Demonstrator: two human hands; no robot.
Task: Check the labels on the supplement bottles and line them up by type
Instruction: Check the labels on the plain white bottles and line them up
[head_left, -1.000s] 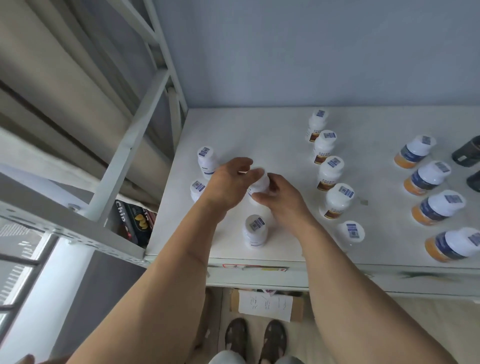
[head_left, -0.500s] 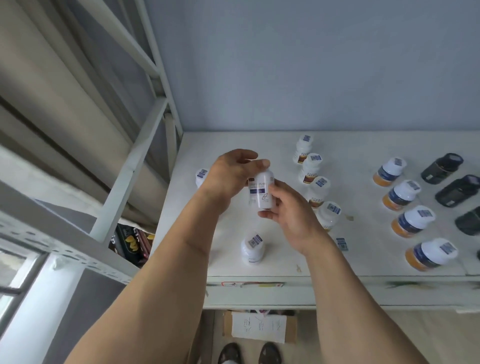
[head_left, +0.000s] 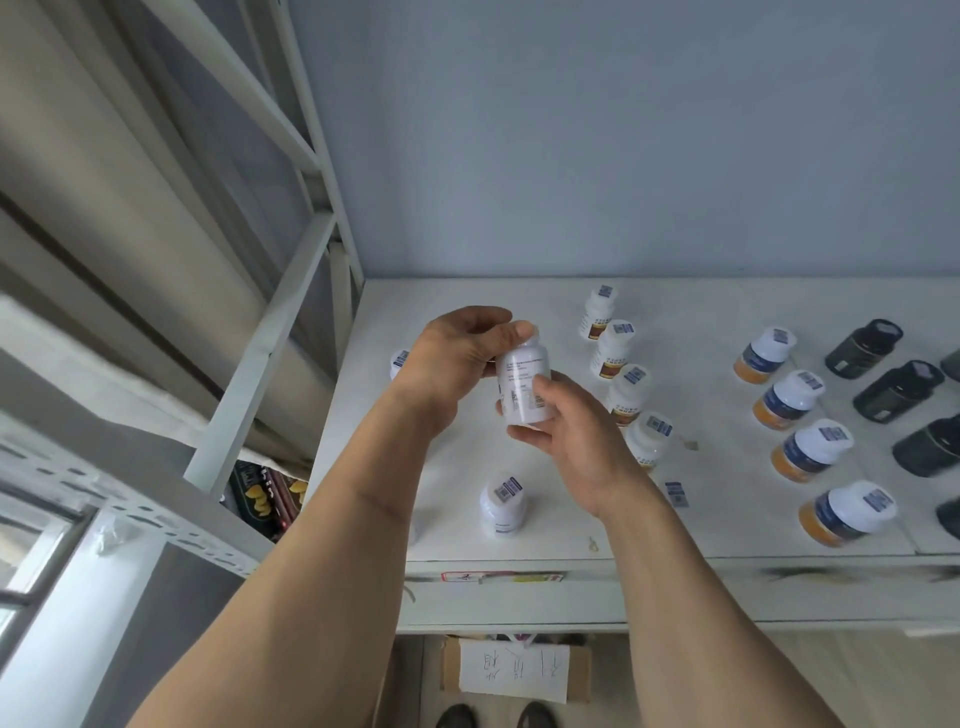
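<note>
Two hands (head_left: 457, 358) | hold white bottle (head_left: 522, 382) | label print unreadable

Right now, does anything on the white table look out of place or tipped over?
Mostly tidy: the bottles stand in rows. One oddity: a loose barcode sticker lies flat on the table, near the front end of the brown-label row. A small bit of debris sits nearby. Nothing looks spilled.
</note>
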